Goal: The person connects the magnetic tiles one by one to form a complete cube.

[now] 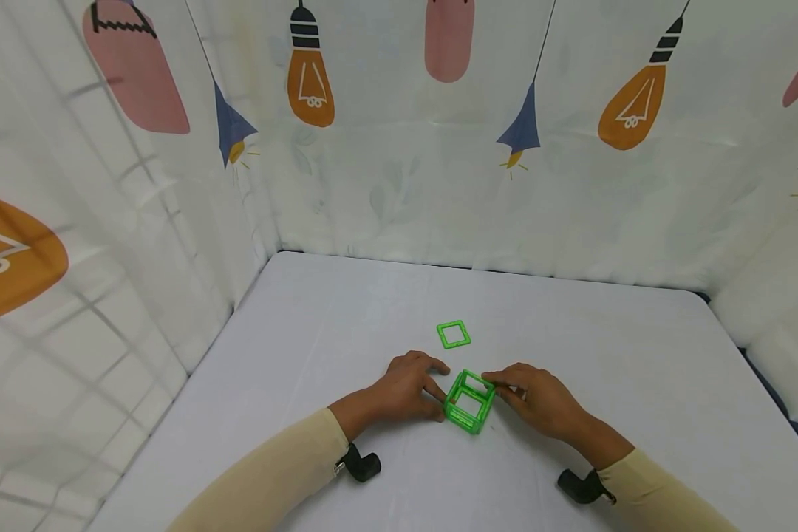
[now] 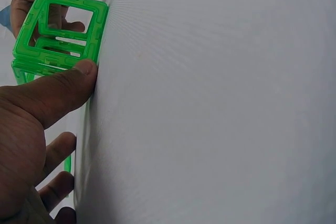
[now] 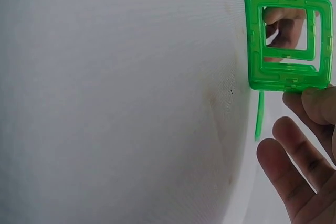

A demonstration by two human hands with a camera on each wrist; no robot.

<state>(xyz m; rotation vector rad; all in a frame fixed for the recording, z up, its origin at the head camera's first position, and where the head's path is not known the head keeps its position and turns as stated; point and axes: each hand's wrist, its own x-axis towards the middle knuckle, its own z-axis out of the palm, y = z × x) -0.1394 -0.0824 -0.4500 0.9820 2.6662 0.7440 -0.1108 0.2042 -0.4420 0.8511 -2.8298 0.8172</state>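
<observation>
A green cube (image 1: 468, 403) of square, open-framed magnetic tiles stands on the white table in front of the person. At its left side, the left hand (image 1: 408, 390) holds it between thumb and fingers; the thumb (image 2: 79, 77) lies along a lower edge in the left wrist view. From the other side, the right hand (image 1: 539, 399) pinches a tile edge between thumb and index finger, its other fingers (image 3: 278, 163) spread apart in the right wrist view. Beyond the cube, a single green square tile (image 1: 454, 346) lies flat.
The white-covered table (image 1: 572, 332) reaches back to a pale curtain (image 1: 406, 185) printed with bulbs and lamps. Another curtain side (image 1: 106, 295) borders the left edge. A small black wrist camera (image 1: 362, 464) sits at the left sleeve, another camera (image 1: 580, 486) at the right.
</observation>
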